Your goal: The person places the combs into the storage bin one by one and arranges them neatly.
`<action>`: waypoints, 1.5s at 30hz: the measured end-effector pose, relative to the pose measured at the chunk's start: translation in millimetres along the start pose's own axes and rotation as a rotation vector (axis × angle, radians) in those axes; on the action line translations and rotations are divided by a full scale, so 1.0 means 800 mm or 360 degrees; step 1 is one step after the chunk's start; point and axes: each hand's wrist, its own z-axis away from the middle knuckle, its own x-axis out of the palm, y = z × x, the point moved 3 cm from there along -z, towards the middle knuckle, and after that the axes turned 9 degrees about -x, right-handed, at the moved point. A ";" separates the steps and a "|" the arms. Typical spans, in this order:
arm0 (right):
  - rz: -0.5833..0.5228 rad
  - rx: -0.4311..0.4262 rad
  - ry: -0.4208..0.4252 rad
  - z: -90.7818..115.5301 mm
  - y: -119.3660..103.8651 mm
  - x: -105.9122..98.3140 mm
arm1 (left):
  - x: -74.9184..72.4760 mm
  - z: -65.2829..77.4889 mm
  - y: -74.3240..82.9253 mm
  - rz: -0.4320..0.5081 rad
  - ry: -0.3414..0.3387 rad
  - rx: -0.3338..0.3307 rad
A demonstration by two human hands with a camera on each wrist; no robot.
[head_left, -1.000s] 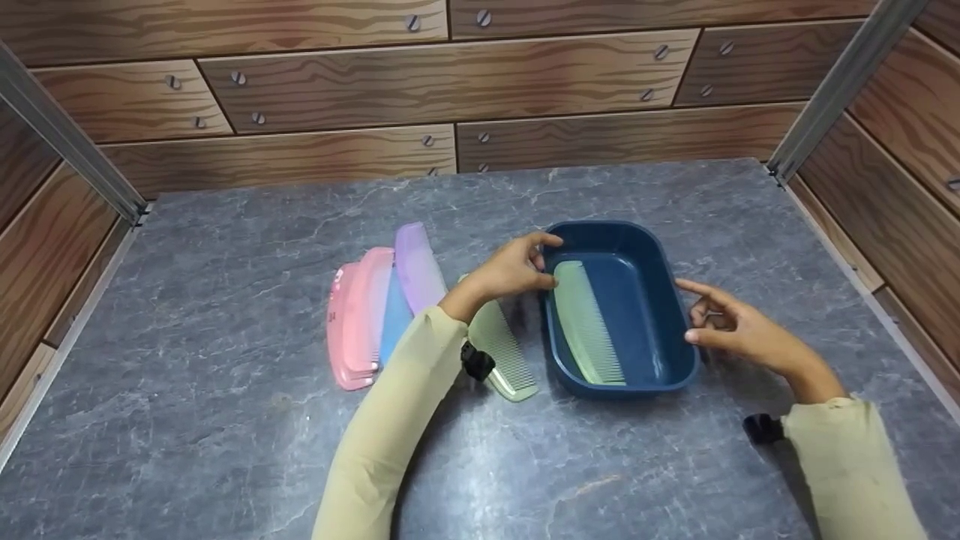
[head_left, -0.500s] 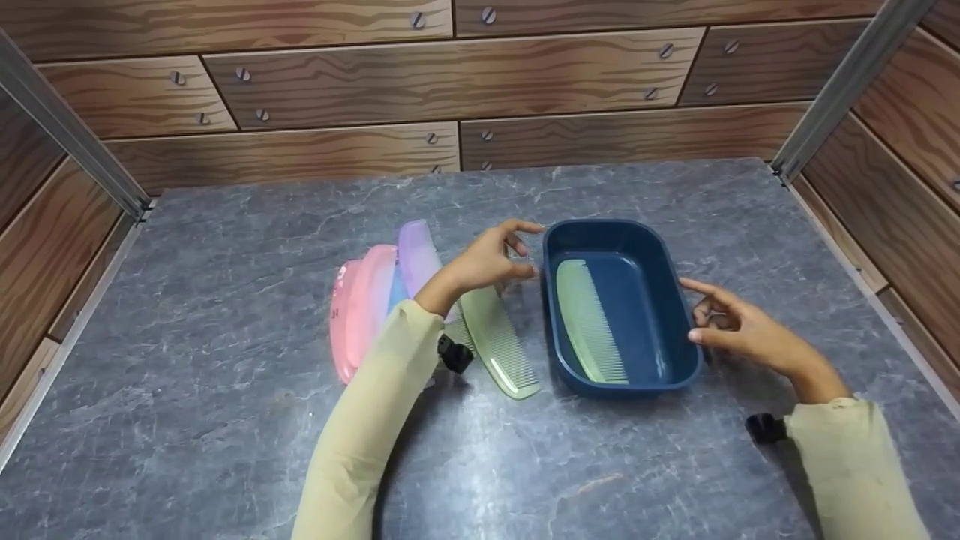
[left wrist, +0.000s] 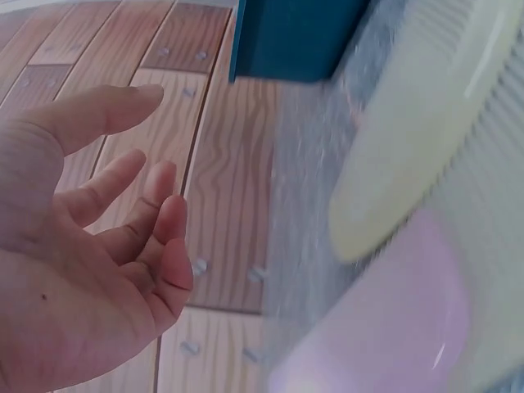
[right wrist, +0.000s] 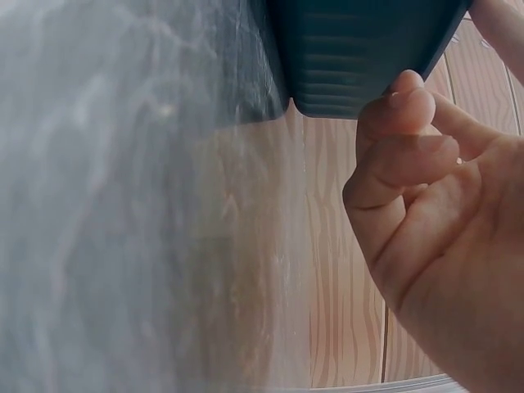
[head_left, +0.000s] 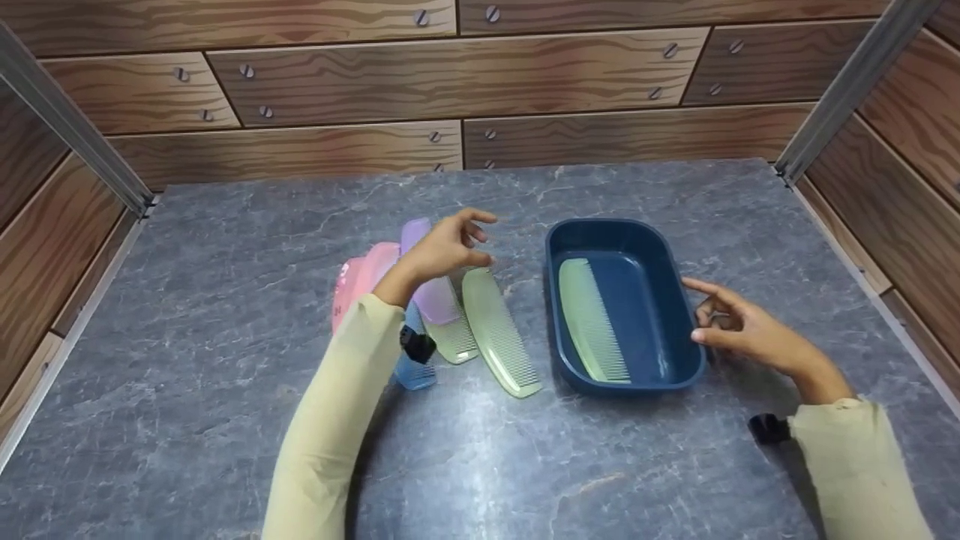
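Note:
My left hand [head_left: 444,246] hovers over the fanned-out combs, holding nothing, thumb and fingers spread apart. Under and beside it lie a purple comb [head_left: 436,304], a pale green comb [head_left: 501,334], another green comb [head_left: 455,346] partly beneath the purple one, and a blue comb [head_left: 417,375]. Pink combs [head_left: 351,289] at the left are partly hidden by the forearm. One green comb [head_left: 590,322] lies inside the dark blue plastic basin [head_left: 626,388], along its left side. With thumb and index fingertips, my right hand [head_left: 746,330] touches the basin's outer right wall.
The grey marbled tabletop [head_left: 187,420] bears everything. Wood-patterned walls [head_left: 465,82] stand at the back and both sides, with metal posts [head_left: 832,90] at the corners. A black wrist camera [head_left: 417,343] hangs low over the combs.
My left hand has moved from the basin's left rim leftward to above the combs, letting go of the rim. The right hand and basin have stayed in place.

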 end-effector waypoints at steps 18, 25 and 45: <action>-0.0047 -0.0002 -0.0020 0.002 0.000 0.002 | -0.091 0.036 -0.056 0.0032 0.0191 -0.0262; -0.0073 -0.0012 -0.0043 0.001 0.001 0.002 | -0.112 0.044 -0.090 0.0074 0.0268 -0.0402; -0.0006 0.0034 -0.0004 0.001 0.000 0.000 | -0.125 0.050 -0.134 0.0048 0.0288 -0.0632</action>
